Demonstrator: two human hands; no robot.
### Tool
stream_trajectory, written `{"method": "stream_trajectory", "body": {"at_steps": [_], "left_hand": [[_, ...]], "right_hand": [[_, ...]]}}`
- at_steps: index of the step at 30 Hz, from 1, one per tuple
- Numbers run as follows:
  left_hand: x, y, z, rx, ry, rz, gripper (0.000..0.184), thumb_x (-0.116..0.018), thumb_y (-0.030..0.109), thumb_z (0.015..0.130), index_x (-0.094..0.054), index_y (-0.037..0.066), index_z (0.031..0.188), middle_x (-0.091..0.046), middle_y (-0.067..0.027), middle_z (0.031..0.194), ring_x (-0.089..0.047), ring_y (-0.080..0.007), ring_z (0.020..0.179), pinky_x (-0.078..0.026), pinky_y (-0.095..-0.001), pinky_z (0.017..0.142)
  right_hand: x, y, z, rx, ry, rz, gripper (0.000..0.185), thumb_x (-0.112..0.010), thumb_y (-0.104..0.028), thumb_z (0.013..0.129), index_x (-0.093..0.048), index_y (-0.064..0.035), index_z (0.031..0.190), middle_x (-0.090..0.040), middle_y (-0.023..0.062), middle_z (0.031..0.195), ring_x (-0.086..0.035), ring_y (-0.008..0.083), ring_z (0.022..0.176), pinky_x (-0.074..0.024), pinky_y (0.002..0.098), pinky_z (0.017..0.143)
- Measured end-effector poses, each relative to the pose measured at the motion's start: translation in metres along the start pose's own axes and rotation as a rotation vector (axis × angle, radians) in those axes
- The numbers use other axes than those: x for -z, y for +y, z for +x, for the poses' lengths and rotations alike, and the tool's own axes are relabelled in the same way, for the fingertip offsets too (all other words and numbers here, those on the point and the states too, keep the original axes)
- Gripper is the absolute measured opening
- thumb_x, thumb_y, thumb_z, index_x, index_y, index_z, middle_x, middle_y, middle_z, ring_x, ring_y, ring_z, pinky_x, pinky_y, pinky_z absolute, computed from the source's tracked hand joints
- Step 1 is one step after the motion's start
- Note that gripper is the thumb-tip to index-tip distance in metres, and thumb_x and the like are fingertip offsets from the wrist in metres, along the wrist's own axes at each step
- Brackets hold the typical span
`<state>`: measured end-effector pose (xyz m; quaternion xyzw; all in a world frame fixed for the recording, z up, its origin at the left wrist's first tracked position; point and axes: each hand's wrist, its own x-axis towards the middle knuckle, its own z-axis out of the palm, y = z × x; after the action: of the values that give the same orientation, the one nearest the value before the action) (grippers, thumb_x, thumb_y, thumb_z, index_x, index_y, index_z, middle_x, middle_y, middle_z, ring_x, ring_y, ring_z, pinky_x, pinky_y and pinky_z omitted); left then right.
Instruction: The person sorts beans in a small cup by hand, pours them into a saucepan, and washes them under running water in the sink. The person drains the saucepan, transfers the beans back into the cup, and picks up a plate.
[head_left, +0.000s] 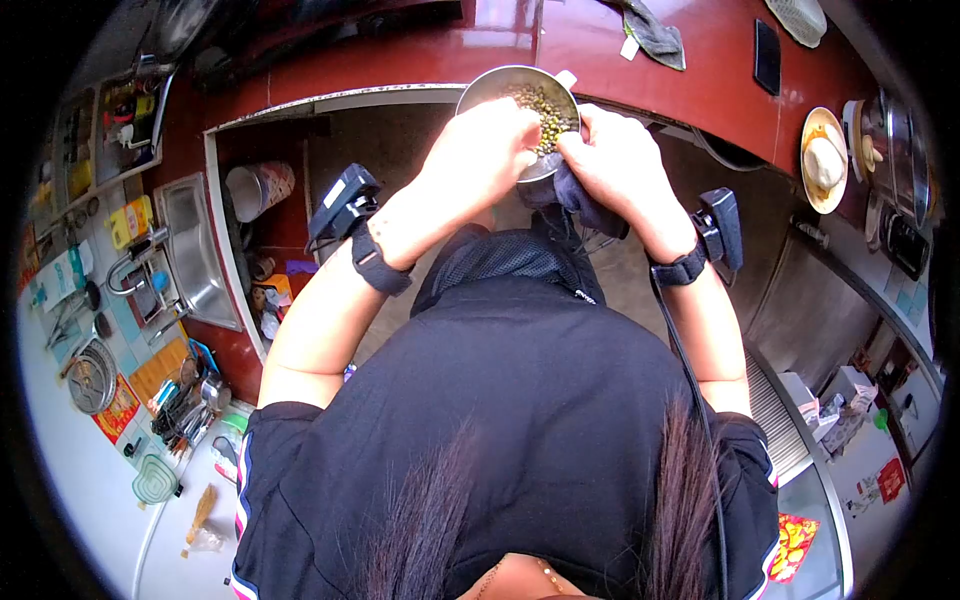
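A round metal bowl (478, 88) with small green beans (545, 108) inside is at the front edge of the red counter. My right hand (618, 160) grips the bowl's right rim, thumb over the edge. A dark cloth (585, 195) hangs below that hand, against the bowl. My left hand (485, 145) reaches over the left rim, its fingers curled down at the beans. Whatever those fingertips pinch is hidden from this angle. Both wrists wear black straps with small devices.
The red counter (390, 65) runs across the top, with a grey cloth (655, 40) and a phone (767, 55) on it. A plate (808, 165) holding pale food stands at the right. The sink (195, 250) is on the left, near utensils (185, 410).
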<state>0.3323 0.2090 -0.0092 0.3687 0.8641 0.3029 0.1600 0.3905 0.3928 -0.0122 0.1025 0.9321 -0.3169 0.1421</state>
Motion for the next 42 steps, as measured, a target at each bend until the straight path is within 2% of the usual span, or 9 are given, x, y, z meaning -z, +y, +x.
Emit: {"method": "stream_trajectory", "body": {"at_steps": [4, 7, 9, 15, 20, 26, 29, 32, 42], "left_hand": [[-0.015, -0.013, 0.003, -0.116, 0.139, 0.124, 0.013, -0.07, 0.014, 0.084, -0.068, 0.004, 0.091, -0.066, -0.0148, 0.083, -0.067, -0.0305, 0.078, -0.054, -0.0382, 0.071], [0.004, -0.012, 0.007, 0.036, 0.059, -0.078, 0.014, -0.07, 0.016, 0.086, -0.069, 0.003, 0.092, -0.067, -0.0157, 0.083, -0.068, -0.0301, 0.078, -0.054, -0.0379, 0.071], [0.021, -0.007, 0.011, 0.182, 0.019, -0.187, 0.017, -0.069, 0.014, 0.087, -0.07, 0.003, 0.099, -0.069, -0.0126, 0.081, -0.069, -0.0227, 0.076, -0.055, -0.0349, 0.07], [0.002, -0.008, 0.024, 0.091, 0.12, -0.117, 0.026, -0.069, 0.013, 0.086, -0.068, 0.005, 0.11, -0.067, -0.0108, 0.088, -0.066, -0.0198, 0.079, -0.055, -0.0334, 0.072], [-0.013, -0.011, 0.03, -0.058, 0.175, -0.041, 0.024, -0.068, 0.015, 0.086, -0.066, 0.005, 0.108, -0.067, -0.0136, 0.093, -0.067, -0.0273, 0.082, -0.054, -0.0358, 0.075], [0.003, -0.002, 0.04, 0.097, 0.171, -0.137, 0.015, -0.067, 0.016, 0.088, -0.067, 0.004, 0.098, -0.068, -0.0142, 0.088, -0.068, -0.0302, 0.08, -0.054, -0.0371, 0.073], [0.015, -0.005, 0.041, 0.238, 0.22, -0.261, 0.015, -0.065, 0.016, 0.092, -0.068, 0.004, 0.1, -0.07, -0.0102, 0.086, -0.068, -0.0181, 0.075, -0.055, -0.0355, 0.071], [0.033, -0.006, 0.04, 0.397, 0.126, -0.447, 0.016, -0.061, 0.015, 0.095, -0.069, 0.005, 0.106, -0.07, -0.0018, 0.09, -0.064, -0.0071, 0.078, -0.053, -0.0231, 0.07], [0.052, 0.012, 0.041, 0.574, 0.076, -0.545, 0.017, -0.067, 0.009, 0.092, -0.07, 0.001, 0.107, -0.07, -0.0049, 0.09, -0.066, -0.0095, 0.071, -0.056, -0.0263, 0.062]], "right_hand": [[-0.001, 0.003, 0.006, 0.015, -0.015, -0.035, 0.04, -0.054, -0.042, 0.091, -0.07, -0.0061, 0.099, -0.072, 0.0215, 0.09, -0.07, 0.0383, 0.087, -0.0554, 0.0482, 0.082], [0.001, 0.004, 0.009, 0.035, -0.022, 0.01, 0.041, -0.054, -0.042, 0.091, -0.07, -0.0056, 0.101, -0.072, 0.0221, 0.09, -0.07, 0.0386, 0.087, -0.0554, 0.048, 0.082], [0.0, 0.005, 0.013, 0.048, -0.037, 0.011, 0.042, -0.054, -0.042, 0.091, -0.07, -0.0051, 0.102, -0.072, 0.0225, 0.091, -0.07, 0.039, 0.087, -0.0553, 0.0481, 0.082], [0.012, -0.005, 0.023, 0.087, -0.086, 0.044, 0.043, -0.055, -0.041, 0.09, -0.069, -0.0033, 0.105, -0.071, 0.0242, 0.091, -0.07, 0.0403, 0.089, -0.0548, 0.0488, 0.082], [0.019, -0.001, 0.03, 0.132, -0.134, 0.051, 0.043, -0.054, -0.04, 0.09, -0.069, -0.0026, 0.105, -0.071, 0.0251, 0.091, -0.07, 0.041, 0.089, -0.0548, 0.0486, 0.083], [0.026, 0.004, 0.041, 0.137, -0.11, 0.045, 0.042, -0.055, -0.038, 0.089, -0.069, -0.0031, 0.106, -0.071, 0.0244, 0.09, -0.07, 0.0409, 0.088, -0.0548, 0.0485, 0.083], [0.032, 0.005, 0.046, 0.142, -0.117, 0.052, 0.041, -0.055, -0.037, 0.088, -0.069, -0.0034, 0.107, -0.071, 0.0236, 0.09, -0.07, 0.0406, 0.088, -0.0548, 0.0485, 0.083], [0.036, 0.009, 0.052, 0.144, -0.13, 0.036, 0.041, -0.055, -0.036, 0.088, -0.07, -0.0037, 0.108, -0.072, 0.0232, 0.091, -0.07, 0.0403, 0.089, -0.0548, 0.0485, 0.083], [0.044, 0.015, 0.065, 0.16, -0.148, -0.008, 0.039, -0.054, -0.035, 0.087, -0.07, -0.0045, 0.105, -0.072, 0.0222, 0.09, -0.071, 0.0394, 0.088, -0.055, 0.0485, 0.083]]}}
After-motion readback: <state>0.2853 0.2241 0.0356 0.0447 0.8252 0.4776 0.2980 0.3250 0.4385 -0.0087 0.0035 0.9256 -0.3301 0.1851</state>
